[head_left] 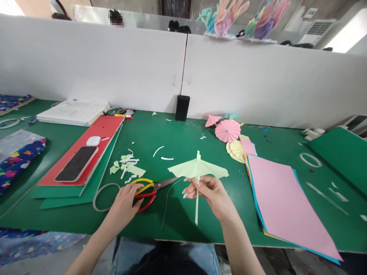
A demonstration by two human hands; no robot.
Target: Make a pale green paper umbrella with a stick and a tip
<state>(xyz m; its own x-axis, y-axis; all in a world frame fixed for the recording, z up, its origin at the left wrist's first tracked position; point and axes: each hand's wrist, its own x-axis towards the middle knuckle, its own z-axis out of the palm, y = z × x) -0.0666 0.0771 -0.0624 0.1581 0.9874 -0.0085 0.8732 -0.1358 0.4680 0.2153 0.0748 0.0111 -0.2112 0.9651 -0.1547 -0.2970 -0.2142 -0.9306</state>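
My right hand [210, 193] pinches the thin stick of a pale green paper umbrella [197, 168] and holds it upright above the green table [177, 141]. The stick hangs down past my fingers. My left hand [124, 202] rests on the red and yellow handles of a pair of scissors [150, 189] lying on the table, blades pointing right toward the umbrella. Its fingers curl over the handles.
Pale green paper scraps [127, 166] lie above the scissors. A tape ring [101, 196] sits left of my hand. A phone [77, 163] lies on red card. Pink paper umbrellas [228, 130] and a coloured paper stack [283, 202] are at the right. A white partition stands behind.
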